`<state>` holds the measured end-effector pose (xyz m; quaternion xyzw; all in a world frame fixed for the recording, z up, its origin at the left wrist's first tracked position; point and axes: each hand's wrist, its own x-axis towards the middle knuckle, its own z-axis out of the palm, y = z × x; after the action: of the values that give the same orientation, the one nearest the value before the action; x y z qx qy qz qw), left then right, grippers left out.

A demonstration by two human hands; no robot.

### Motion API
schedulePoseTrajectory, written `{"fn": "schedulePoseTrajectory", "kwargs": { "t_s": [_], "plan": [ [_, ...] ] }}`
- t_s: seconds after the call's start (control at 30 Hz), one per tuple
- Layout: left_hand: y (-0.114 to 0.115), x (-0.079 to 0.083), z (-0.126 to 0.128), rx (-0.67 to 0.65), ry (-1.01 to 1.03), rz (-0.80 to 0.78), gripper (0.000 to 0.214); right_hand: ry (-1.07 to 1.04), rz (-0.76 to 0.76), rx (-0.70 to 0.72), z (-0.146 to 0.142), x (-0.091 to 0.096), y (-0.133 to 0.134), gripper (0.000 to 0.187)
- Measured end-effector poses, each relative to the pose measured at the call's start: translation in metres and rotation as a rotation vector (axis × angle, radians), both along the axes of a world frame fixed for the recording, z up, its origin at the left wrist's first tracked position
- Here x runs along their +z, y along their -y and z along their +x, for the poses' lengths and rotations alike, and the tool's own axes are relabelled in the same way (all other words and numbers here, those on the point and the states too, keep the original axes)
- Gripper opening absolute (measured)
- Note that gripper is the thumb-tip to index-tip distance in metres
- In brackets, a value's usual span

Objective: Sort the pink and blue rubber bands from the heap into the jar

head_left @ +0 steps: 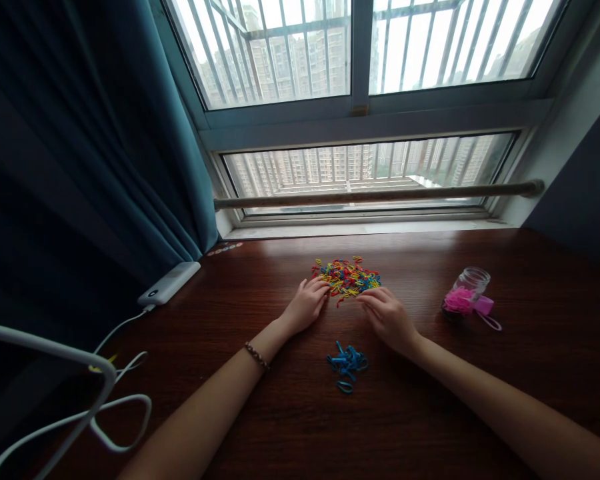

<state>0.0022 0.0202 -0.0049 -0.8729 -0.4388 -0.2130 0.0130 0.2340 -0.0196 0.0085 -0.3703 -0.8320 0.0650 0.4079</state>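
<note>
A loose pile of small rubber bands (pixel 347 275) in red, yellow, blue and green lies on the brown wooden table (pixel 260 413). My left hand (pixel 307 305) rests at the pile's left edge, its fingers stretched out and lying flat. At the right edge is my right hand (pixel 386 317), with thumb and fingers drawn together in a pinch; whatever may be between the fingertips is too small to make out. Closer to me, between my forearms, sits a smaller heap of blue rubber bands (pixel 349 361). One blue loop lies just in front of that heap.
To the right a clear jar (pixel 476 280) lies tipped, with pink strands at its lower end and a pink tag with a loop beside it. On the left are a white power bank (pixel 170 283) and a white cable (pixel 125 400). A blue curtain (pixel 180 167) hangs by the barred window.
</note>
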Motion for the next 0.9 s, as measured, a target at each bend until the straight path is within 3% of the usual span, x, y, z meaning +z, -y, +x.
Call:
{"fn": "schedulePoseTrajectory", "kwargs": {
  "t_s": [0.17,0.37,0.43,0.53,0.73,0.9],
  "plan": [
    [-0.001,0.002,-0.001,-0.040,0.170,0.054,0.031,0.173,0.004,-0.202,0.021,-0.015,-0.032,0.025],
    [0.005,0.012,0.003,-0.044,0.513,0.023,0.017,0.285,-0.036,-0.259,0.024,-0.018,-0.032,0.025],
    [0.009,0.017,0.007,-0.068,0.575,-0.065,0.013,0.273,-0.044,-0.272,0.023,-0.019,-0.031,0.026],
    [0.016,0.027,0.013,-0.144,0.597,-0.329,0.014,0.216,-0.053,-0.297,0.025,-0.019,-0.032,0.026],
    [0.035,0.045,0.025,-0.306,0.437,-0.888,0.025,-0.034,-0.109,-0.347,0.030,-0.017,-0.037,0.027],
    [0.041,0.046,0.029,-0.449,0.305,-0.954,0.028,-0.286,-0.262,-0.445,0.034,-0.011,-0.038,0.026]
  ]
}}
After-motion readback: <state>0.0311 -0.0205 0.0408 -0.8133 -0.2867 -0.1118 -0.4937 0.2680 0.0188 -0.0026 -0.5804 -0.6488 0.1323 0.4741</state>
